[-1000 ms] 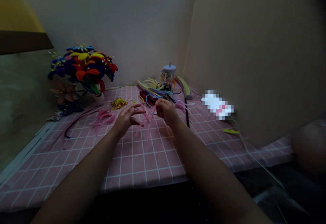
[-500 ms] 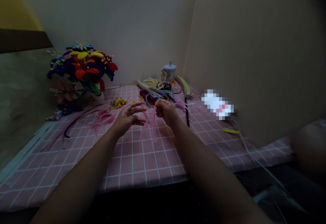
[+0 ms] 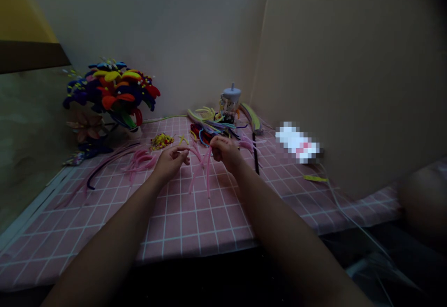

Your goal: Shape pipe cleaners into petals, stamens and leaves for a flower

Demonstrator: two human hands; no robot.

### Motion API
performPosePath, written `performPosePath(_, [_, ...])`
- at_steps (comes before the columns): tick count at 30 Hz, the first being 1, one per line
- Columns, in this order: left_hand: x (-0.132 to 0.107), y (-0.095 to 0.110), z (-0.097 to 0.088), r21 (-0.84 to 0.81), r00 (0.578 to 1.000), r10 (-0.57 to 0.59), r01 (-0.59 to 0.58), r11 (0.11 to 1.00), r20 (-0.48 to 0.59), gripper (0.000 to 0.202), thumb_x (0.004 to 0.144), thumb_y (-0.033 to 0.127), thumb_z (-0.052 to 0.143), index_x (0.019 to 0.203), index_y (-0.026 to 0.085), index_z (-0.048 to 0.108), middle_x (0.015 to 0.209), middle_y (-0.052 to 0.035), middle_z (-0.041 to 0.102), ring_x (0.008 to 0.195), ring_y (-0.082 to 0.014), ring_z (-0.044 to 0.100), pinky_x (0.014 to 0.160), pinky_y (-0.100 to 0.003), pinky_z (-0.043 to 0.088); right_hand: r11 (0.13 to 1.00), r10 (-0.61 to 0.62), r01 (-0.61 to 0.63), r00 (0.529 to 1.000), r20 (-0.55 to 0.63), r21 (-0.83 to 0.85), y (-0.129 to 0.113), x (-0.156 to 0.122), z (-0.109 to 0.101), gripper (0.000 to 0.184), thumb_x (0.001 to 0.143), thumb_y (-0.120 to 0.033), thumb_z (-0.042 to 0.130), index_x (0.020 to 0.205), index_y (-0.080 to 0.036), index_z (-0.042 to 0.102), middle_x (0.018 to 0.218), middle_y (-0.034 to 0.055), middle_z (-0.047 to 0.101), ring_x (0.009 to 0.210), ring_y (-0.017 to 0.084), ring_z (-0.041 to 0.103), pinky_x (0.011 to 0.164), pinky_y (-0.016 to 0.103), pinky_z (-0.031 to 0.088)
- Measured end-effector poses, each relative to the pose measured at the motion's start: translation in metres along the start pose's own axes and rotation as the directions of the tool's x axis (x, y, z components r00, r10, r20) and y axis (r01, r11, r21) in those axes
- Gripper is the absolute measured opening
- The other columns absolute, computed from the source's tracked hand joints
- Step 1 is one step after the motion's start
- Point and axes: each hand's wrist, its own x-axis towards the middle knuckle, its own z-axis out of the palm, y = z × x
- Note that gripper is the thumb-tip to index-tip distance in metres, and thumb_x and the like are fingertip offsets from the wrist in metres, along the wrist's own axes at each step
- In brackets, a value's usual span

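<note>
My right hand (image 3: 226, 153) pinches a bunch of pink pipe cleaners (image 3: 205, 174) whose ends hang down over the pink grid tablecloth (image 3: 195, 232). My left hand (image 3: 170, 162) is just to its left, fingers curled, and a pink stem seems to run into its fingertips. Behind the hands lies a tangled heap of multicoloured pipe cleaners (image 3: 209, 127). Left of them sits a loose pile of pink bent stems (image 3: 139, 160).
A bouquet of colourful pipe-cleaner flowers (image 3: 111, 90) stands at the back left, near yellow beads (image 3: 161, 141). A lidded printed cup (image 3: 230, 104) stands at the back. A black strip (image 3: 256, 153) and a blurred white package (image 3: 297, 143) lie to the right against the wall.
My left hand has closed its spread fingers and moved slightly left. The pink pipe cleaners have shifted slightly, and their lower ends now splay apart.
</note>
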Motion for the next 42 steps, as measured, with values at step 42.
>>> performPosePath(42, [0.000,-0.002,0.022,-0.365,0.928,-0.277,0.175,0.914,-0.250,0.026,0.077,0.031,0.041,0.056,0.020,0.032,0.037,0.0083,0.027,0.028,-0.0051,0.020,0.031,-0.017,0.016,0.971,0.176,-0.218,0.931,0.320,0.101,0.008,-0.019,0.034,0.033,0.059,-0.033,0.074,0.081,-0.015,0.057,0.075,0.0023,0.068,0.048,0.010,0.060,0.044,0.020,0.047])
